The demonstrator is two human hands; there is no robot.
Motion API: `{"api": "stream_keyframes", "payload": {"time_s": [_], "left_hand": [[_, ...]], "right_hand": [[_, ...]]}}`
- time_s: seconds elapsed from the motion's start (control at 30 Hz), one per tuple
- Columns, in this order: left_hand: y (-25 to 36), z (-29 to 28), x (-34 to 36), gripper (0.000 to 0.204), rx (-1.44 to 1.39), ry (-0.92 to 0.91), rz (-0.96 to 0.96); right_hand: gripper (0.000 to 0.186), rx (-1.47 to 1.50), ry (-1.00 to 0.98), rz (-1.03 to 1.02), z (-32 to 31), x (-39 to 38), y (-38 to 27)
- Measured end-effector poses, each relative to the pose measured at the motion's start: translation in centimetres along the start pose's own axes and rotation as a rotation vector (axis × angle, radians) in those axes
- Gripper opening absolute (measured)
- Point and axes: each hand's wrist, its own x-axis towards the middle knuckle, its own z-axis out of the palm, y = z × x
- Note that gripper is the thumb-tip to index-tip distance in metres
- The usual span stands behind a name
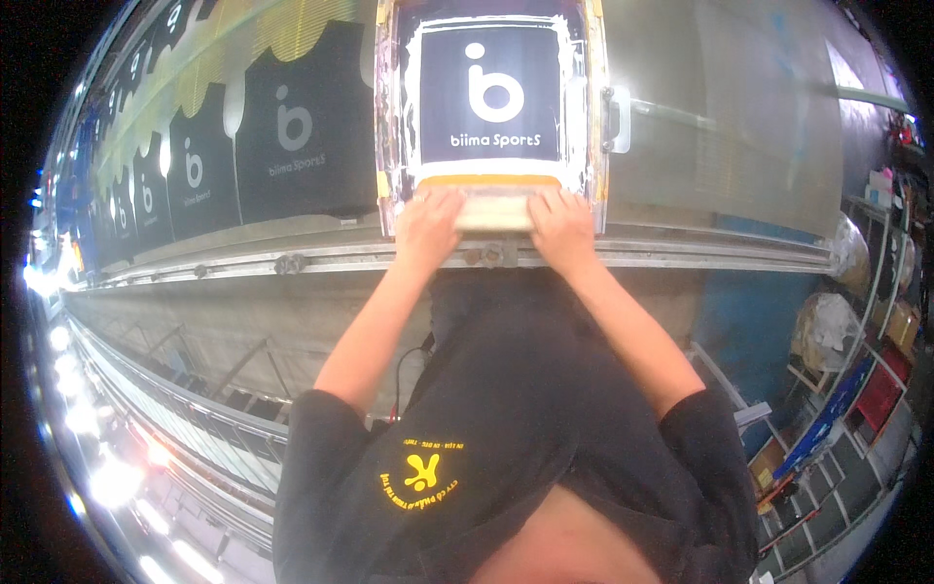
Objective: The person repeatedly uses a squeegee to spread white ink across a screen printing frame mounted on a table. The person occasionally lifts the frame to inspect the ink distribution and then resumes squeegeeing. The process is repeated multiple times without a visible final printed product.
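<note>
At the near end of the printing frame point(595, 78), the left hand point(428, 222) and the right hand point(564, 224) are gripping a pale squeegee point(494, 211) with orange blade, one hand at each end, fingers bent over it. The squeegee lies crosswise, between the two side edges of the frame. Just beside the near edge runs a metal rail point(681, 259). Dark printed pieces point(341, 127) lie at left; at right, the grey desk point(730, 127) extends widely.
</note>
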Motion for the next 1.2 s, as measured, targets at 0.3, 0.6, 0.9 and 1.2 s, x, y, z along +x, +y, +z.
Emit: {"api": "stream_keyframes", "payload": {"time_s": [0.3,0.6,0.9,1.2], "left_hand": [[-2.8,-5.3,6.6,0.022,-0.039,-0.221,0.035],[-12.9,-4.8,34.0,0.050,0.113,-0.258,0.002],[-8.6,-0.3,20.0,0.027,0.109,-0.067,-0.039],[-1.5,-1.9,8.2,0.033,0.056,-0.171,-0.027]], "right_hand": [[0.023,0.064,0.024,-0.091,-3.1,6.3,2.9],[0.040,-0.101,-0.188,0.228,-2.4,32.4,13.0],[0.035,-0.113,0.051,-0.019,2.6,19.0,10.3],[0.028,0.021,0.036,-0.042,-0.7,6.9,5.0]]}}
